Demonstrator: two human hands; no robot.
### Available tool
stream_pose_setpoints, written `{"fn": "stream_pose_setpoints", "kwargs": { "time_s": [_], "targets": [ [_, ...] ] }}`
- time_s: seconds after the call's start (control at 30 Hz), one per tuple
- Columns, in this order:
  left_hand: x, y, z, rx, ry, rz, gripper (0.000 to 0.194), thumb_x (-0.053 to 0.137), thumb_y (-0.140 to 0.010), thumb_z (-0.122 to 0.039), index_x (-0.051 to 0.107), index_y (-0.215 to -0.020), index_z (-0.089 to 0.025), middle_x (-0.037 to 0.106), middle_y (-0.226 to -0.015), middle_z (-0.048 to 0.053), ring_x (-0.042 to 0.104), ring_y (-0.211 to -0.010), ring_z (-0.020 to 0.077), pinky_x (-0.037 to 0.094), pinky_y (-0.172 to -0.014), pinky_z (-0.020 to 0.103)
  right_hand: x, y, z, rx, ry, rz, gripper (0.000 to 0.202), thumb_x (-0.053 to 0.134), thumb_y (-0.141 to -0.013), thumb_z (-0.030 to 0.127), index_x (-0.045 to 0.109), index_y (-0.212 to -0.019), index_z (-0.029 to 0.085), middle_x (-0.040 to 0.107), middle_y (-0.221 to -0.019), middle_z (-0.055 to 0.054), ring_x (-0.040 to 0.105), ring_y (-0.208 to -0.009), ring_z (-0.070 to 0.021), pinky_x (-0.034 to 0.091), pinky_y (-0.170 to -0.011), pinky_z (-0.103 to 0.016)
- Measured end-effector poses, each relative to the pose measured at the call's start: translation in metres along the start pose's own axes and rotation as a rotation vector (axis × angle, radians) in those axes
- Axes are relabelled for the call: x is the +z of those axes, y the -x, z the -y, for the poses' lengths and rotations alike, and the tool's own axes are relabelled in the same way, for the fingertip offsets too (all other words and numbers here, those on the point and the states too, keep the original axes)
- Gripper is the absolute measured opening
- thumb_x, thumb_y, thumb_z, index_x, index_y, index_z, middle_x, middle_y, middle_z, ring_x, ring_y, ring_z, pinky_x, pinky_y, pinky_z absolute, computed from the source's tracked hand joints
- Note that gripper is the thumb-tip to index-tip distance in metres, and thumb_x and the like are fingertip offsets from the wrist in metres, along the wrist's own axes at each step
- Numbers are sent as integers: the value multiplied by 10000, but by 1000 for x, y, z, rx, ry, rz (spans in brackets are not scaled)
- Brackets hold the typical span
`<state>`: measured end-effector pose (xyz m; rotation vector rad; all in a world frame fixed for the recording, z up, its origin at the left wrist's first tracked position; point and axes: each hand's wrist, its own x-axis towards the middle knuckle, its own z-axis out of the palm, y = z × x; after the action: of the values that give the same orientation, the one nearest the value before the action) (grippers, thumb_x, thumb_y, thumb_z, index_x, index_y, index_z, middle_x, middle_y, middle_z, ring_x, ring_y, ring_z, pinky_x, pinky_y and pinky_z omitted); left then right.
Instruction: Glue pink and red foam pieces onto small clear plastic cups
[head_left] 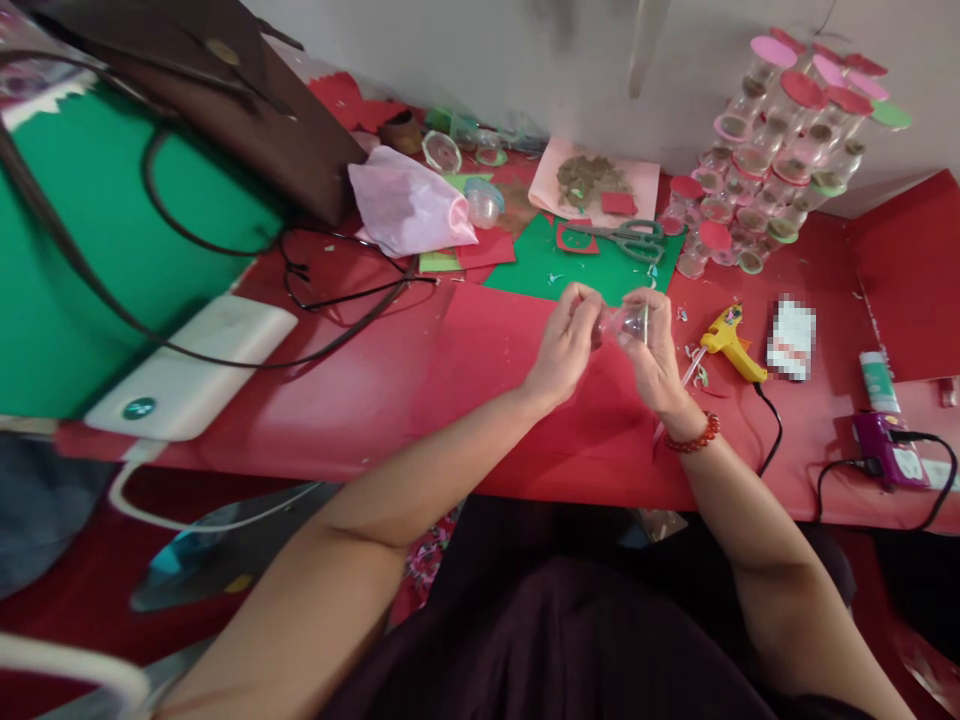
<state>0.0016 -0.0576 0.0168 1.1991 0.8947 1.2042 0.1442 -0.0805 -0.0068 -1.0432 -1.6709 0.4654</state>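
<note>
Between my two hands is a clear plastic hourglass-shaped piece [628,322], narrow in the middle, with a pale green edge on its right end. My left hand [566,345] is closed around its left end, and my right hand [658,355] grips the wider right end. Both are held over a red sheet [487,370] on the table. Just beyond them lies a green sheet [525,262] with grey-handled scissors [641,240] and a red paper square with a round cutout [576,238]. My fingers hide part of the piece's ends.
A yellow glue gun [731,345] lies right of my hands, its cord running toward the front edge. Stacked clear cups with coloured discs [780,150] stand back right. Left are a pink bag [412,205], eyeglasses [345,300], a white power bank [195,370] and a brown handbag [225,90].
</note>
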Motion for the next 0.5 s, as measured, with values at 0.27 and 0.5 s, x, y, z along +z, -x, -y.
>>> {"fn": "stream_pose_setpoints", "kwargs": {
  "time_s": [0.27, 0.5],
  "targets": [
    [3, 0, 1, 45, 94, -6, 244, 511, -1065, -266, 451, -830, -237, 437, -671, -48, 405, -581, 99, 368, -571, 237, -1, 0, 0, 55, -56, 20, 349, 511, -1040, 503, 513, -1351, 345, 572, -1173, -53, 600, -1041, -240, 582, -960, -470],
    [2, 1, 6, 70, 72, -23, 222, 528, -1065, -267, 476, -851, -241, 456, -703, -43, 445, -619, 108, 380, -612, 245, -1, 1, 3, 66, -40, 28, 368, 478, -1049, 492, 496, -1386, 343, 577, -1147, -55, 611, -1009, -237, 593, -934, -457]
  ]
}}
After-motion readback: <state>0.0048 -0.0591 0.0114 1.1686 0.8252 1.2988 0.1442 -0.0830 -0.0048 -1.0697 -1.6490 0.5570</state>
